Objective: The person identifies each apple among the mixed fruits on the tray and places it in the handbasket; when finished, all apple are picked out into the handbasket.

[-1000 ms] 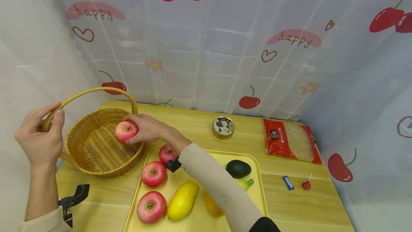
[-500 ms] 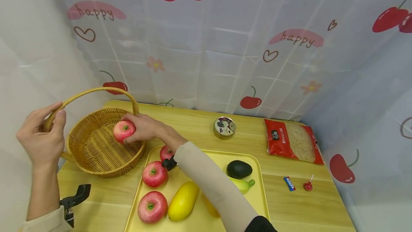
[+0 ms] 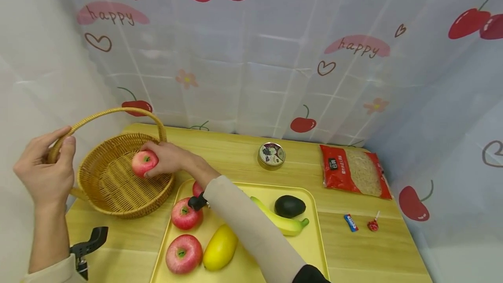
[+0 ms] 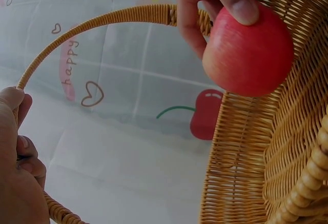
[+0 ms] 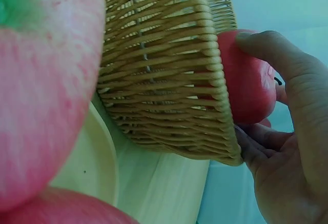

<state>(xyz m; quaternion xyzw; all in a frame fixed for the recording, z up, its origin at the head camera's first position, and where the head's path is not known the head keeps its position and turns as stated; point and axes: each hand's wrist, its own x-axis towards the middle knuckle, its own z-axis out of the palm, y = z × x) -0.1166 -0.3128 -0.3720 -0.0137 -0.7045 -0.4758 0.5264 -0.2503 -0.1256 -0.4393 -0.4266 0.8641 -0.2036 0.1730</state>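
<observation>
The person's left hand [image 3: 48, 169] grips the arched, tightly wound handle [image 3: 106, 112] of a round, honey-coloured wicker basket [image 3: 122, 189]. The right hand [image 3: 168, 157] pinches a smooth, glossy red apple [image 3: 143, 163] at the basket's mouth; I can't tell whether it touches the weave. Near the basket, a flat, yellow, round-cornered tray [image 3: 308, 252] carries other plump red apples [image 3: 184, 254], an oval yellow fruit [image 3: 221, 248], a curved yellow-green banana [image 3: 288, 226] and a dark, egg-shaped avocado [image 3: 290, 206].
</observation>
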